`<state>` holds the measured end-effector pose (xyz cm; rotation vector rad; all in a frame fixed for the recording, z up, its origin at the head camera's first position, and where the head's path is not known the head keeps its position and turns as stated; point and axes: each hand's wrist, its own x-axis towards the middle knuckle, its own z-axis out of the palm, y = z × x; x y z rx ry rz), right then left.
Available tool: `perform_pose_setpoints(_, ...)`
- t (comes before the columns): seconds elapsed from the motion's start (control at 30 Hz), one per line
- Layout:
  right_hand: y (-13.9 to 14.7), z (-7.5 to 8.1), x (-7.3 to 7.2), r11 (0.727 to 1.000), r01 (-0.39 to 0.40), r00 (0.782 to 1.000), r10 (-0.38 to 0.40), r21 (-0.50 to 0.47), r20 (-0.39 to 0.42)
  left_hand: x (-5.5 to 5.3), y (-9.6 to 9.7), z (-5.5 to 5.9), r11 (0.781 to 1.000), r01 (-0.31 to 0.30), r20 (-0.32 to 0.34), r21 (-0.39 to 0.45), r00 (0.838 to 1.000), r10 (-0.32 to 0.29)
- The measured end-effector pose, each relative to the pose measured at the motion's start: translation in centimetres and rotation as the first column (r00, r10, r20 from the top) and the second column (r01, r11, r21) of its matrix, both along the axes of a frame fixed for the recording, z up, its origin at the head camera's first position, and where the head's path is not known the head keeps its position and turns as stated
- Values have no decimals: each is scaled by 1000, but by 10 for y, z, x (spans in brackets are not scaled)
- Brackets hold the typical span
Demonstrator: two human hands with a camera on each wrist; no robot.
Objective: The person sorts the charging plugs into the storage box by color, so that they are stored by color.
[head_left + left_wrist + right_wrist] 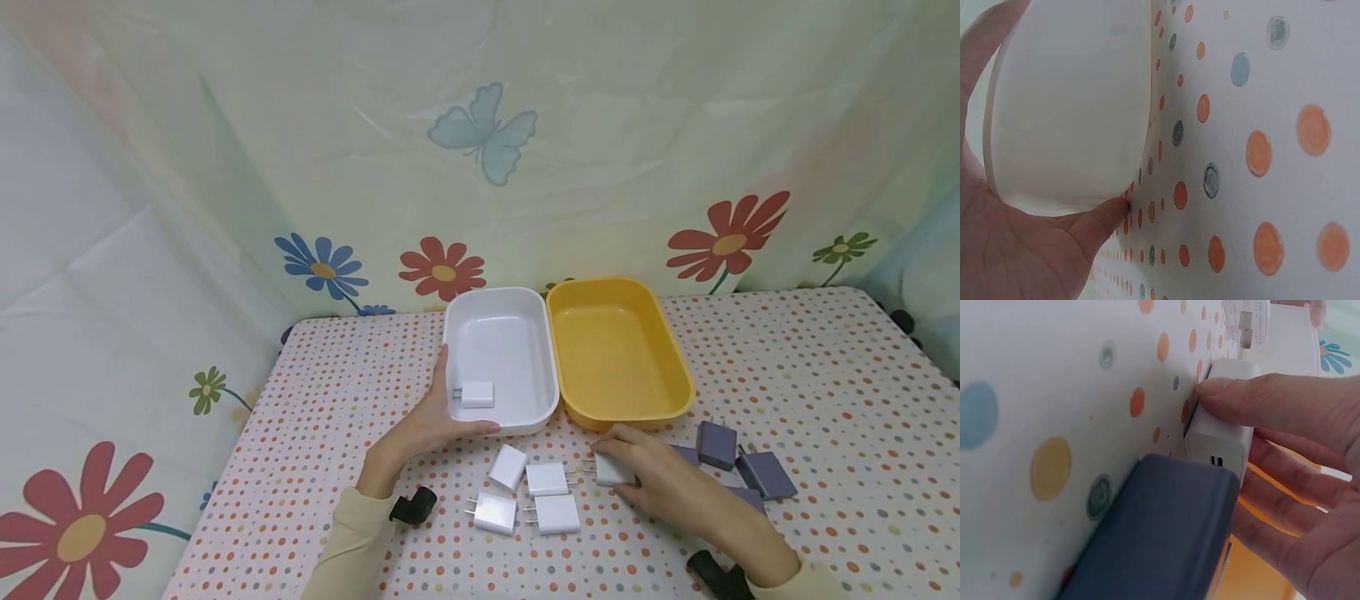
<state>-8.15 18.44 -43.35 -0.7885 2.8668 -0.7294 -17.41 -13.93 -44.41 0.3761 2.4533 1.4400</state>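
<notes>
The right hand's grip is narrowed to a pinch, thumb opposite fingers, on a white charger low at the spotted surface. From that charger, four loose white chargers lie between 8 and 9 o'clock, dark purple chargers around 3, a yellow tray at 12. Toward 10:30, the left hand's grip, spread wide with nearly straight fingers, rests against the 7-o'clock corner of a white tray containing one charger.

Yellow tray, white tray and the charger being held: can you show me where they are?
Yellow tray (621, 360): head view, on its bare inside bottom.
White tray (513, 360): head view, on its bare inside bottom.
Held charger (1215, 432): right wrist view, on its white side.
</notes>
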Motion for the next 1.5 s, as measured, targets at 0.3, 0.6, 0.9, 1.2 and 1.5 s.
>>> perform_pose_setpoints(0.3, 1, -1, -1, 1000, 15, 1000, -15, -13, 7, 0, 0, 0, 1000, 4, -1, -5, 1000, -4)
perform_pose_setpoints(0.6, 2, 2, -1, 1000, 3, 1000, -3, -2, 10, 1, 0, 1, 1000, 2, 5, -10, 1000, -2)
perform_pose_setpoints(0.9, -3, 36, -5, 998, -46, 999, 47, -48, 14, 1, 0, 1, 1000, -2, 5, -4, 1000, 2)
perform_pose_setpoints(1.2, -21, 78, -46, 986, -87, 996, 81, -142, -45, 0, -1, 1, 1000, -5, 8, -2, 1000, 5)
perform_pose_setpoints(1.5, -56, 87, -115, 978, -123, 992, 120, -169, -28, -1, -1, -2, 999, 24, -3, 37, 1000, -24)
